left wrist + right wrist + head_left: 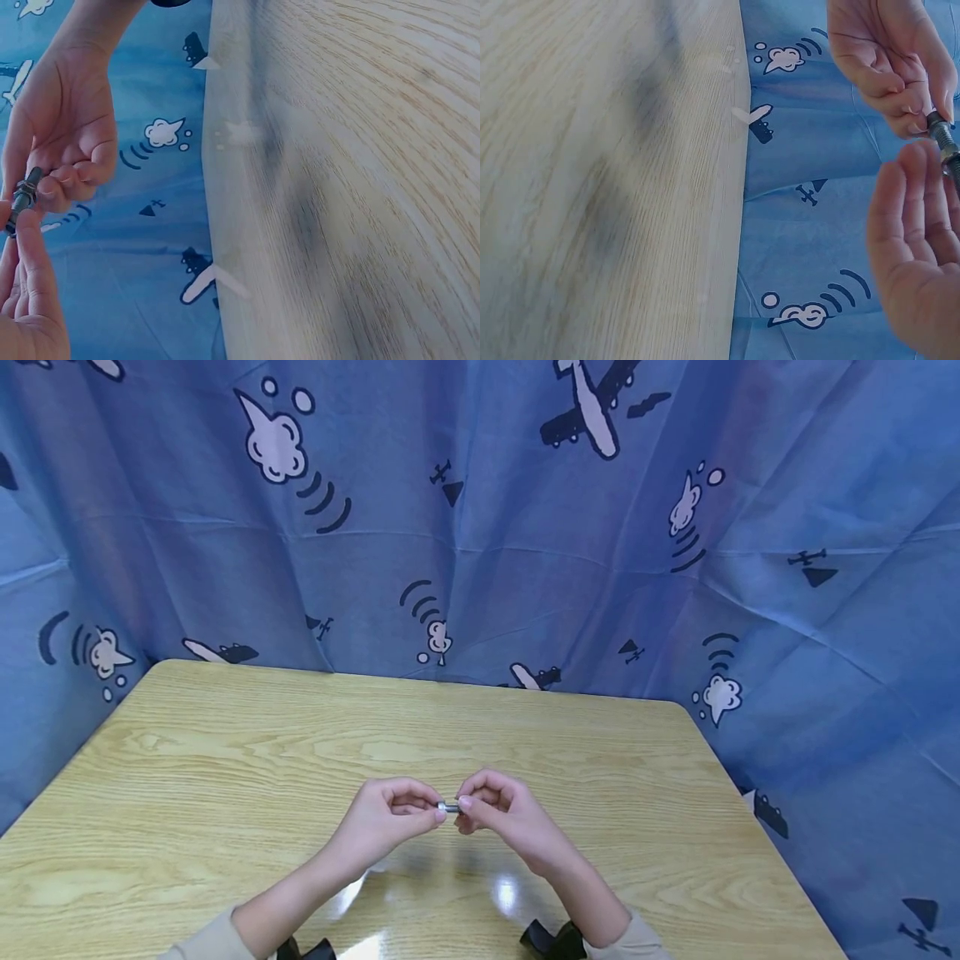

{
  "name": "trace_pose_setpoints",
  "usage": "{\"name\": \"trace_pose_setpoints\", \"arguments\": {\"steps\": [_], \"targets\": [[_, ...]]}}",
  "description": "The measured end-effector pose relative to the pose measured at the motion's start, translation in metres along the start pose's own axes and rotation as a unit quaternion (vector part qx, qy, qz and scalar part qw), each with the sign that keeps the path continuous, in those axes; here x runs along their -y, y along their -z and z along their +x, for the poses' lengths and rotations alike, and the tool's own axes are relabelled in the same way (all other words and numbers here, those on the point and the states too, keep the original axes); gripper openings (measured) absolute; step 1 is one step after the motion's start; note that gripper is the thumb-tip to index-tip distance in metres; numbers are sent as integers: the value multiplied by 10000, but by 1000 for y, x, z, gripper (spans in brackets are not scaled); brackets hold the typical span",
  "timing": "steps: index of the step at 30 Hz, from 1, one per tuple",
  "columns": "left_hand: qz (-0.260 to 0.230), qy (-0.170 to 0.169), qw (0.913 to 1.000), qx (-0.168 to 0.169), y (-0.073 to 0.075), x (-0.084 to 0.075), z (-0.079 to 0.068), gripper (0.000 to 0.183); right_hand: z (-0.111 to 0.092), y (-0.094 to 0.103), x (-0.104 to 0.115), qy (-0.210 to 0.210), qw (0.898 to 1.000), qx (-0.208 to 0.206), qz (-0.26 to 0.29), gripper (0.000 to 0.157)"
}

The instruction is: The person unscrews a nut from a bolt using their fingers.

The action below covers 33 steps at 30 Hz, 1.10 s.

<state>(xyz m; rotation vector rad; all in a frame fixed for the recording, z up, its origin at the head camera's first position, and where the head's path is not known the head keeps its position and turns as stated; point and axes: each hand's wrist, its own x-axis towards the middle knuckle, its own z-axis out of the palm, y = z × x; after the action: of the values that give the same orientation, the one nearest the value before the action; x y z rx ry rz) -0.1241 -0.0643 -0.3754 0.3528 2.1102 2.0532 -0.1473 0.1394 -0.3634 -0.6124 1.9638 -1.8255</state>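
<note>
A small silver metal bolt (448,807) lies about level between my two hands, above the table. My left hand (385,814) pinches its left, head end between thumb and fingers. At the other end, the thumb and forefinger of my right hand (506,814) grip the bolt and cover part of it. In the left wrist view, the bolt's threaded shank (20,202) shows with a nut (25,189) round it, near the curled fingers of the right hand. The right wrist view also shows the nut (949,154), beside the right fingertips; the bolt runs out of frame there.
A wood-grain table (300,735) spreads beneath both hands, with glare near its front edge. Behind it and at its sides hangs a blue curtain (510,593) printed with planes and clouds. Dark straps or devices (553,939) sit at the wrists.
</note>
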Motion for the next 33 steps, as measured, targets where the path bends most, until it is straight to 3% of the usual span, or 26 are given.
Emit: {"name": "trace_pose_setpoints", "arguments": {"steps": [18,24,33], "targets": [[-6,-4,10000,-11,1,2,0,25,0,0,0,87,9999,-17,-99,27],[76,9,9999,-86,0,0,2,27,2,1,3,-90,9999,59,2,27],[24,-10,10000,-58,0,-1,3,27,2,5,5,101,9999,39,-10,23]]}}
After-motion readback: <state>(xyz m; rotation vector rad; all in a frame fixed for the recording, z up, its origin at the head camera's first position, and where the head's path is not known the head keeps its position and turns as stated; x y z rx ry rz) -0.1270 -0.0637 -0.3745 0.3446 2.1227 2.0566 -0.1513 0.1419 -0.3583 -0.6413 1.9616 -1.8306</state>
